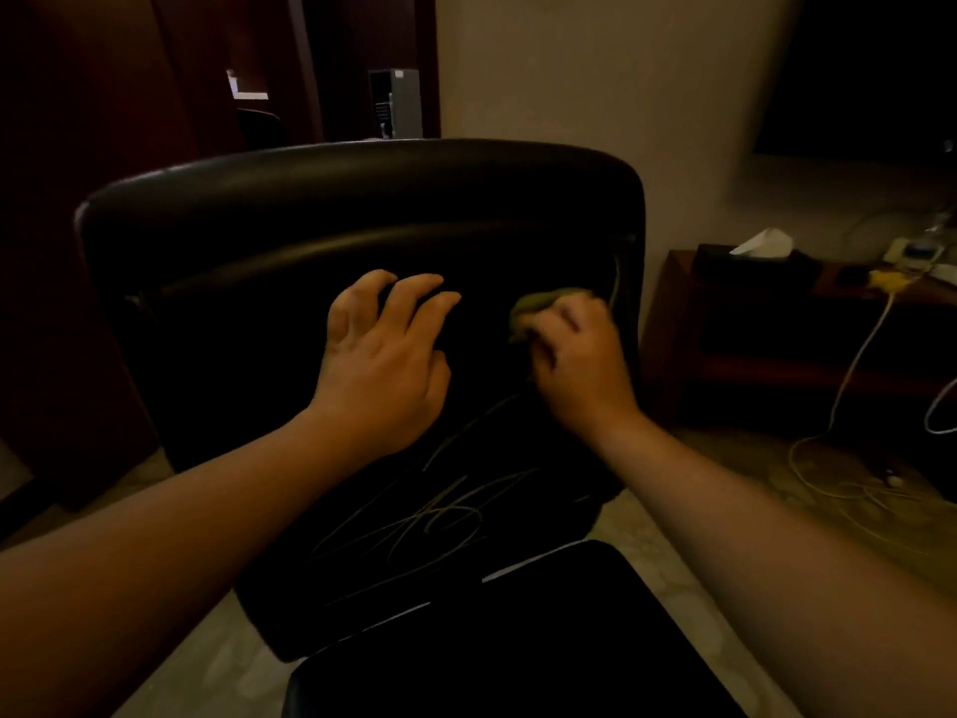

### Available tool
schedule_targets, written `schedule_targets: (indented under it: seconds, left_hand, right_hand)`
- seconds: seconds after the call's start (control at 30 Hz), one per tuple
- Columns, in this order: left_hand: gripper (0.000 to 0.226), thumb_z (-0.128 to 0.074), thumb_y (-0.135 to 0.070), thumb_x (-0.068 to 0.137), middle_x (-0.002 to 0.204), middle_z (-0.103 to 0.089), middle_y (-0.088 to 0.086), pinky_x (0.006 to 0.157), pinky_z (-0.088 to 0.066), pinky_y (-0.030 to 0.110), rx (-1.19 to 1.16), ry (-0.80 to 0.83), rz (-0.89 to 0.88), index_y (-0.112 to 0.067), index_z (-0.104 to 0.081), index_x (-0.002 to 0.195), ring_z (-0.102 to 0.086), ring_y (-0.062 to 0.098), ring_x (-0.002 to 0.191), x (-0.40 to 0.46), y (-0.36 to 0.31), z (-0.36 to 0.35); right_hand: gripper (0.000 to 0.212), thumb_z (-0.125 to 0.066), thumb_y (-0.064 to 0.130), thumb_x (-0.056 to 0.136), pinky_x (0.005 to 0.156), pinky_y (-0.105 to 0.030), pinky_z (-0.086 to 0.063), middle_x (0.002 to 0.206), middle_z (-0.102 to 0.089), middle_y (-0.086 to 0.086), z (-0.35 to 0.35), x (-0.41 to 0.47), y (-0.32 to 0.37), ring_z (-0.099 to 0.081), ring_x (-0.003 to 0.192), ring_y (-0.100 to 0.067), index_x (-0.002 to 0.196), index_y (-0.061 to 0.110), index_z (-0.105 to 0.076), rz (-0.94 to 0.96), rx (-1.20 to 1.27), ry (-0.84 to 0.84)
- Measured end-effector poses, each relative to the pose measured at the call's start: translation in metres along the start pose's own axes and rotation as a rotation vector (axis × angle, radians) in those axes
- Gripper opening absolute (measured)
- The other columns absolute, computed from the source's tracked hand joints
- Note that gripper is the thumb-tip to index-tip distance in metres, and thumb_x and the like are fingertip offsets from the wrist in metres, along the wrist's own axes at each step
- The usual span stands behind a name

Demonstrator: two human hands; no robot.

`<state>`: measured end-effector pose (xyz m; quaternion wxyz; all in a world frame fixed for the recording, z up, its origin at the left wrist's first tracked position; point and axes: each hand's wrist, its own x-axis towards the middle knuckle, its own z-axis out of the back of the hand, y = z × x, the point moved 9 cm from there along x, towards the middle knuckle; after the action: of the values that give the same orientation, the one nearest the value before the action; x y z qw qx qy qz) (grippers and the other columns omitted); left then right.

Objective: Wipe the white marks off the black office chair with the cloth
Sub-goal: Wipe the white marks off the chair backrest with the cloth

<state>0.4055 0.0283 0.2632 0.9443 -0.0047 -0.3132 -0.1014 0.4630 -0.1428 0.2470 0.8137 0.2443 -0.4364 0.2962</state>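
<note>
The right hand [580,355] grips one crumpled green cloth [538,303] against the smooth black leather office chair [259,209]. The left hand [383,365] rests there, fingers [414,292] spread. Thin white scribbled marks [440,510] lie below.

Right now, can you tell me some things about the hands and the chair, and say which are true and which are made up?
1. The right hand holds a green cloth. True.
2. The left hand holds a cloth too. False: it is empty, fingers spread against the chair.
3. All the marks are gone. False: pale scribbles still show lower on the chair back.
4. A tissue box sits on the low table to the right. True.
</note>
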Motion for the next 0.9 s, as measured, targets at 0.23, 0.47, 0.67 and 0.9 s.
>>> schedule_targets:
  seconds: [0.23,0.47,0.67,0.9]
  left_hand:
    - [0.064,-0.056,-0.044,0.088,0.153,-0.032,-0.002,0.106,-0.010,0.039,0.089,-0.041,0.026,-0.027,-0.042,0.148,-0.019,0.028,0.136,0.021,-0.024,-0.010]
    - [0.070,-0.052,-0.045,0.089,0.160,-0.027,-0.002,0.111,-0.006,0.041,0.146,-0.012,-0.079,-0.023,-0.037,0.154,-0.017,0.030,0.142,0.037,-0.044,-0.024]
    - [0.073,-0.054,-0.044,0.088,0.160,-0.028,-0.001,0.111,0.005,0.034,0.158,-0.019,-0.091,-0.022,-0.036,0.155,-0.017,0.030,0.141,0.033,-0.040,-0.023]
    - [0.072,-0.053,-0.044,0.089,0.161,-0.029,0.000,0.112,0.013,0.032,0.155,-0.019,-0.066,-0.019,-0.037,0.155,-0.014,0.029,0.142,0.026,-0.037,-0.026]
  right_hand:
    - [0.011,-0.060,0.009,0.089,0.074,-0.043,-0.045,0.094,-0.056,-0.014,0.015,-0.001,-0.028,-0.053,0.088,-0.034,0.096,0.006,-0.068,-0.013,0.006,-0.028]
    - [0.014,-0.060,0.015,0.094,0.070,-0.043,-0.045,0.094,-0.057,-0.017,0.010,-0.018,-0.040,-0.053,0.085,-0.034,0.094,0.006,-0.071,0.147,-0.041,0.082]
    - [0.010,-0.058,0.015,0.091,0.082,-0.025,-0.038,0.104,-0.047,0.001,0.043,0.053,-0.088,-0.049,0.099,-0.017,0.099,0.017,-0.063,-0.143,0.033,-0.002]
    - [0.003,-0.067,0.007,0.087,0.078,-0.045,-0.046,0.097,-0.057,-0.014,-0.004,-0.067,-0.067,-0.050,0.092,-0.029,0.088,0.005,-0.067,-0.017,0.040,0.084]
